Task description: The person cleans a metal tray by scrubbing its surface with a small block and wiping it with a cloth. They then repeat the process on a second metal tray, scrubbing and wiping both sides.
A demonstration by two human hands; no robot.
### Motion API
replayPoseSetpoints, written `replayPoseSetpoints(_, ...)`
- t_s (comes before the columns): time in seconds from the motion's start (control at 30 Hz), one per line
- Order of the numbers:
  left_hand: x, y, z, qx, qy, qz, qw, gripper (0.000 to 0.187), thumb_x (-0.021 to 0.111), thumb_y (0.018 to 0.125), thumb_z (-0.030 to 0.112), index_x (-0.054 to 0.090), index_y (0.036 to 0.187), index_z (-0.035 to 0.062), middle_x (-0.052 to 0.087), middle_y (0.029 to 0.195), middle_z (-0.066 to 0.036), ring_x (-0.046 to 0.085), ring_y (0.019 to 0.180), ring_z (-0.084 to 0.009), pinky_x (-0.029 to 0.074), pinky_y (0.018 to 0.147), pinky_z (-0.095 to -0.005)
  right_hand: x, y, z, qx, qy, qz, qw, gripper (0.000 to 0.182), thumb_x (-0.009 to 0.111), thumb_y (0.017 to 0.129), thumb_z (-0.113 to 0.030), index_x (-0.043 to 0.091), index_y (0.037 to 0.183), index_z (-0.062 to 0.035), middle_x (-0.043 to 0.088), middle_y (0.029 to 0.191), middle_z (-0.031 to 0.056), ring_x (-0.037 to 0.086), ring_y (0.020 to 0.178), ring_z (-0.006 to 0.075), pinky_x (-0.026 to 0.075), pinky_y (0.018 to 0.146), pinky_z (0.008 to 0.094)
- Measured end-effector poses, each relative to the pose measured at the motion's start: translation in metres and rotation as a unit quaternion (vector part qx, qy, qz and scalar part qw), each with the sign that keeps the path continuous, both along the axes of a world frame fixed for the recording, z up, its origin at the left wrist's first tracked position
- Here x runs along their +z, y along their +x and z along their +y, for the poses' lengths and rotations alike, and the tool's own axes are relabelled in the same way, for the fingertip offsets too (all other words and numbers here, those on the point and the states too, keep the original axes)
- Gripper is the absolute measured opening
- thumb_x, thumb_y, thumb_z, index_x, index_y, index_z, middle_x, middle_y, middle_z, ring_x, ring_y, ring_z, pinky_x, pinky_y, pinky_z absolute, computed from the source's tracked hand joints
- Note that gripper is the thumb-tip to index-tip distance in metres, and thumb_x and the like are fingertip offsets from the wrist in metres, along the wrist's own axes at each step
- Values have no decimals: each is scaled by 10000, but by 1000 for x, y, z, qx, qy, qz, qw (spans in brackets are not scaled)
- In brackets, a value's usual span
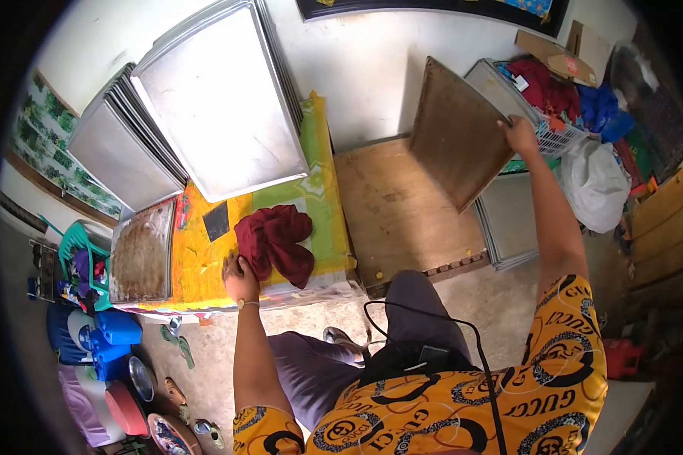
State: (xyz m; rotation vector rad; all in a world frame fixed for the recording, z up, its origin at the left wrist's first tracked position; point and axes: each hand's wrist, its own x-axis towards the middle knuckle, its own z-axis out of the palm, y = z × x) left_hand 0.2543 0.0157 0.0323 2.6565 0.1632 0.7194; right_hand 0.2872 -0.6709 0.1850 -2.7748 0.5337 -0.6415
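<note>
My right hand grips the upper right edge of a large baking tray, its face stained brown. This tray stands tilted on a wooden board by the wall. On the yellow and green table cover, my left hand is closed at the left edge of a crumpled maroon cloth; its fingertips are partly hidden. A shiny clean tray leans upright behind the cloth, at the front of a stack. Another brown-stained tray lies flat at the table's left end.
More trays lean in a row at the back left. Trays also stand right of the board, near a white basket of clothes and a white plastic bag. Blue containers and basins sit on the floor at left.
</note>
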Motion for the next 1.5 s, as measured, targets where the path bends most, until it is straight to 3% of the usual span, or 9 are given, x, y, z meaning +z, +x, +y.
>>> replayPoseSetpoints(0.3,4,0,-3,6,-10,14,1000,294,491,898,218,634,1035,1,589,1190,-180,521,1137,-370,405,968,-426,-62,17,-65,-265,89,86,956,364,567,852,-329,640,1032,-20,611,1076,241,586,995,401,477,830,465)
replayPoseSetpoints(0.5,3,2,-6,16,26,14,999,332,476,908,236,614,1091,-5,600,1146,-197,563,1054,-371,438,910,-426,-119,-13,-64,-201,95,53,973,401,572,851,-278,594,1063,62,627,1020,254,615,949,370,480,773,444)
replayPoseSetpoints(0.67,2,2,-5,19,20,9,1000,339,480,906,255,612,1082,-2,604,1134,-195,567,1048,-364,446,895,-423,-108,-34,-7,-38,424,-54,903,329,581,835,-196,571,1019,77,629,883,169,600,802,220,463,679,326)
replayPoseSetpoints(0.87,1,1,2,5,-27,7,1000,325,479,904,277,639,1048,35,594,1174,-183,520,1130,-373,397,968,-433,-58,-110,66,-5,536,-212,817,179,613,791,-117,550,846,41,522,742,65,475,668,149,410,591,320)
replayPoseSetpoints(1.0,-11,8,14,4,-163,28,986,377,480,912,316,632,1064,7,598,1145,-212,521,1121,-381,393,971,-426,-9,-220,64,-44,455,-182,870,209,612,808,-135,571,945,16,572,888,57,519,789,154,427,711,303)
replayPoseSetpoints(1.2,18,-32,-15,-38,-491,-84,866,433,508,928,253,505,1255,-31,600,1169,-154,551,1090,-262,416,927,-355,58,-363,76,-68,580,-287,760,465,605,827,-196,493,1236,-6,551,1151,97,519,1056,194,426,885,327)
replayPoseSetpoints(1.27,27,-79,-43,-68,-399,-66,912,461,487,934,150,393,1358,-5,514,1272,-152,478,1191,-236,378,977,-342,53,-383,73,56,495,-300,814,497,607,825,-203,479,1265,-9,516,1222,120,489,1131,217,410,941,347)
replayPoseSetpoints(1.33,18,-123,-79,-206,-486,-60,847,569,462,953,335,320,1396,7,388,1401,-141,377,1282,-239,274,1064,-360,58,-378,90,107,498,-310,803,526,608,818,-194,463,1287,-6,489,1272,139,467,1181,239,389,993,361)
replayPoseSetpoints(1.5,58,-228,-119,-373,-793,107,469,750,545,892,432,173,1452,100,327,1438,-101,349,1308,-297,259,1091,-412,43,-309,159,102,677,-252,684,491,598,803,-130,467,1261,-8,550,1166,116,544,1059,226,444,919,357)
